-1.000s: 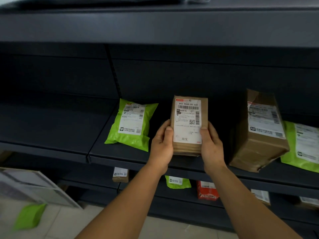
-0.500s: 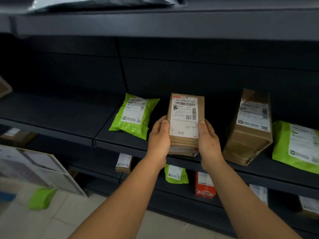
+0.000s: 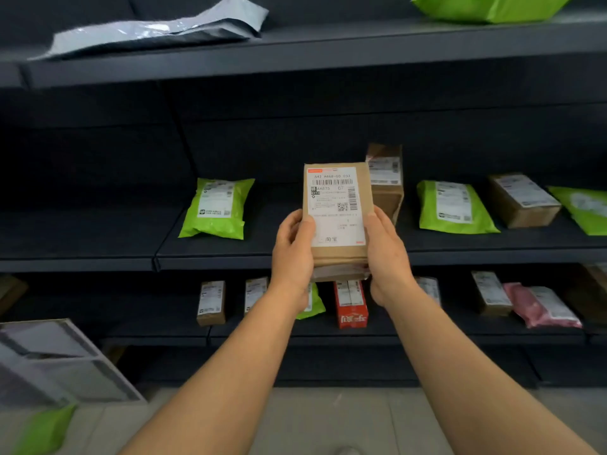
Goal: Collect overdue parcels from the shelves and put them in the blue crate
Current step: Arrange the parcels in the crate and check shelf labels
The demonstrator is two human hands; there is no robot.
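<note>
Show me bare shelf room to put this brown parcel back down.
Middle shelf: bare left of the green mailer, and the gap between it and the held brown parcel. Right of the parcel, boxes and mailers crowd the shelf.

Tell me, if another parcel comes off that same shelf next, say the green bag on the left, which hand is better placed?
Probably the left hand: the green bag lies on its side, while the right hand could keep the brown parcel.

- Brown parcel point(image 3: 338, 218), white label with black barcode
- Lime-green mailer bag point(image 3: 216, 208)
- Dark grey shelves point(image 3: 98, 254)
- Red box point(image 3: 350, 303)
- Pink bag point(image 3: 538, 305)
- Silver-grey pouch point(image 3: 157, 31)
</note>
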